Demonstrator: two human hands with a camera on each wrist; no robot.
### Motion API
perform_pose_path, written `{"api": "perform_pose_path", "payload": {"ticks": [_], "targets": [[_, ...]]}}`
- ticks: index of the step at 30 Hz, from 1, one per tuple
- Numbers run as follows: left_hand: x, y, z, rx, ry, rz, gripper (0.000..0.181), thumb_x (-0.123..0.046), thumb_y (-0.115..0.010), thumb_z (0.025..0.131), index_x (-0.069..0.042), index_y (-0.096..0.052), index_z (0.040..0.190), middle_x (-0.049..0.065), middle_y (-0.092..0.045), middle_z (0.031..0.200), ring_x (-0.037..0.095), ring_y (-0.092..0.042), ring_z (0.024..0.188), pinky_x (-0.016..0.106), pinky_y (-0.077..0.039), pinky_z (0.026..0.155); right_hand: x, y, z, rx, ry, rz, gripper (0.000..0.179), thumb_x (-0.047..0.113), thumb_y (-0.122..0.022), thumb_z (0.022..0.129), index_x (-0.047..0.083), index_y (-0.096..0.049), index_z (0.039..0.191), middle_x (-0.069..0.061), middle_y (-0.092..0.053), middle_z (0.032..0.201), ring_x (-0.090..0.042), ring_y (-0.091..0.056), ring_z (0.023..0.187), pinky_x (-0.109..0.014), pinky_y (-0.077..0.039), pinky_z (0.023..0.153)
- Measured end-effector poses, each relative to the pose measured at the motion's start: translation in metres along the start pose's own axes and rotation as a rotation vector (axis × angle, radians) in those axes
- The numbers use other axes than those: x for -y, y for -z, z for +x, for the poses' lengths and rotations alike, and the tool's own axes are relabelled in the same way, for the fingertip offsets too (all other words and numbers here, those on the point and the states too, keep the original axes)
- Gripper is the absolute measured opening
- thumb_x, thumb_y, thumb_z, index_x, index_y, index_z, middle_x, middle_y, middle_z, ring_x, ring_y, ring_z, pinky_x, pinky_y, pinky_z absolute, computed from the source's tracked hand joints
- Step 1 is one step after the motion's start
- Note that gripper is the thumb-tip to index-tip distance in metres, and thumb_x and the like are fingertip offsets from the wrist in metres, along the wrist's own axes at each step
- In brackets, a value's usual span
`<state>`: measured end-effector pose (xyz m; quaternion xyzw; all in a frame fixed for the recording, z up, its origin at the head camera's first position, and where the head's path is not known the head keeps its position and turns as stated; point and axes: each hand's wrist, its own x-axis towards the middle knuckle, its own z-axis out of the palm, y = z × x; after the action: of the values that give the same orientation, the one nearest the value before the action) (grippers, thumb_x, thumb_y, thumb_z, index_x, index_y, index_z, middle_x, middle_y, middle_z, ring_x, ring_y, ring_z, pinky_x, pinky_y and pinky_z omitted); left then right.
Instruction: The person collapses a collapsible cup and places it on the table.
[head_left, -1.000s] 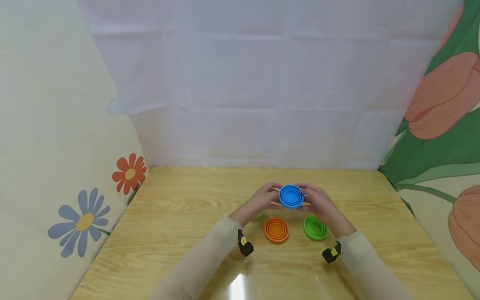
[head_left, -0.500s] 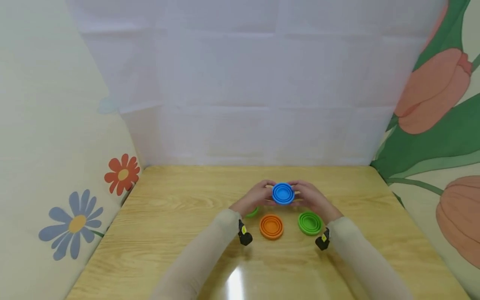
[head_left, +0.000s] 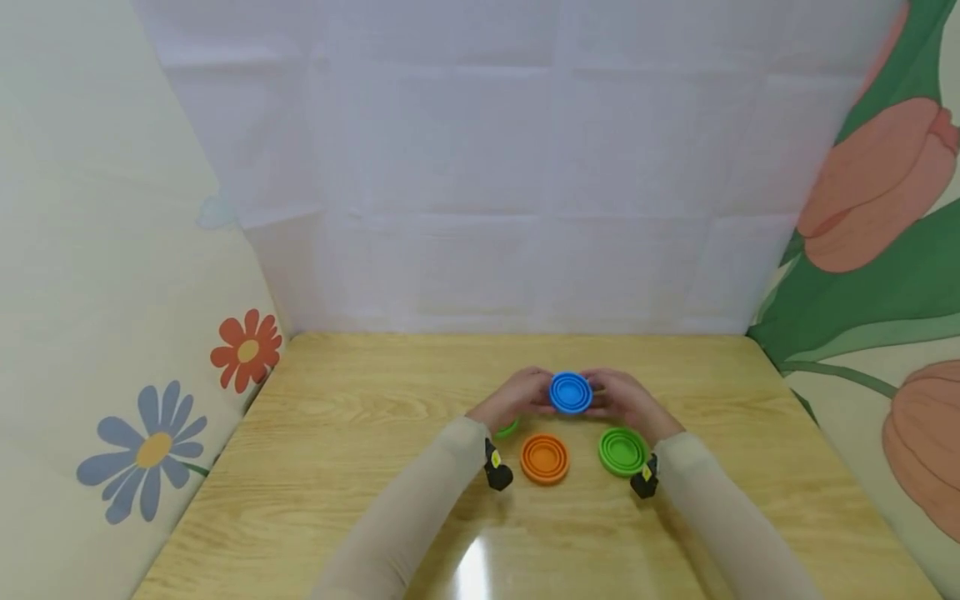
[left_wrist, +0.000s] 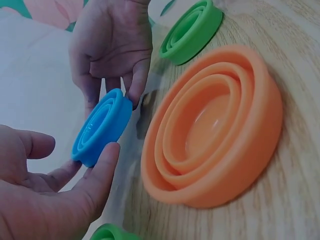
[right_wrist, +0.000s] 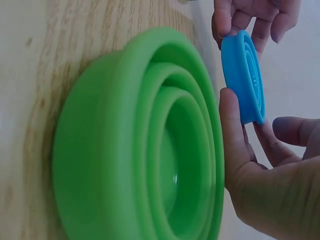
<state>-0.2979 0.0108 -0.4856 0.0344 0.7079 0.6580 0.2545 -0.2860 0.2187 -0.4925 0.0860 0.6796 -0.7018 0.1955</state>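
Note:
A blue collapsible cup (head_left: 571, 392), folded flat into rings, is held up between both hands above the table. My left hand (head_left: 519, 393) grips its left edge with the fingers; in the left wrist view the thumb stands off the rim. On the opposite edge, the fingers of my right hand (head_left: 624, 398) hold the cup. Its ringed side faces the head camera. Nearer to me lies an orange collapsed cup (head_left: 545, 459), and a green one (head_left: 623, 452) lies by the right wrist. Another green cup (head_left: 507, 428) is mostly hidden under the left hand.
The cups lie on a wood-grain table (head_left: 360, 483). A white cloth (head_left: 450, 183) hangs behind its far edge. Flower-printed fabric (head_left: 90, 275) borders the left, and more with tulips (head_left: 885, 192) the right. Each wrist wears a small black camera (head_left: 498, 468).
Both hands have carried the blue cup slightly away from the head camera, where it looks smaller than a second ago. The cups on the table stay put; the view has shifted a little.

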Motion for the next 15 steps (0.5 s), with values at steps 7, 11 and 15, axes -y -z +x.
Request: {"api": "perform_pose_path", "payload": {"ticks": [7, 11, 15], "targets": [[0.0021, 0.0013, -0.0028, -0.008, 0.061, -0.037, 0.035, -0.012, -0.049, 0.1, 0.007, -0.054, 0.129, 0.019, -0.067, 0.109, 0.022, -0.065, 0.09, 0.035, -0.06, 0.087, -0.0027, -0.0053, 0.0017, -0.017, -0.003, -0.017, 0.04, 0.01, -0.044, 0.102, -0.007, -0.051, 0.138, -0.012, -0.069, 0.109, -0.02, -0.068, 0.091, -0.039, -0.062, 0.083], [-0.0009, 0.0034, -0.004, -0.004, 0.077, -0.003, 0.048, -0.021, -0.047, 0.105, 0.006, -0.045, 0.144, 0.029, -0.06, 0.13, 0.031, -0.064, 0.109, 0.039, -0.058, 0.094, -0.0009, -0.0057, 0.0027, -0.056, -0.035, 0.002, 0.04, 0.017, -0.05, 0.103, -0.006, -0.054, 0.136, -0.009, -0.067, 0.099, -0.016, -0.066, 0.083, -0.035, -0.063, 0.078], [-0.004, 0.0068, -0.0065, -0.001, 0.074, 0.082, 0.058, -0.031, -0.047, 0.106, 0.003, -0.037, 0.152, 0.033, -0.05, 0.143, 0.04, -0.057, 0.125, 0.044, -0.056, 0.098, 0.0008, -0.0021, 0.0012, -0.078, -0.068, 0.001, 0.042, 0.018, -0.051, 0.103, -0.007, -0.052, 0.137, -0.009, -0.061, 0.098, -0.016, -0.06, 0.078, -0.033, -0.063, 0.073]]}}
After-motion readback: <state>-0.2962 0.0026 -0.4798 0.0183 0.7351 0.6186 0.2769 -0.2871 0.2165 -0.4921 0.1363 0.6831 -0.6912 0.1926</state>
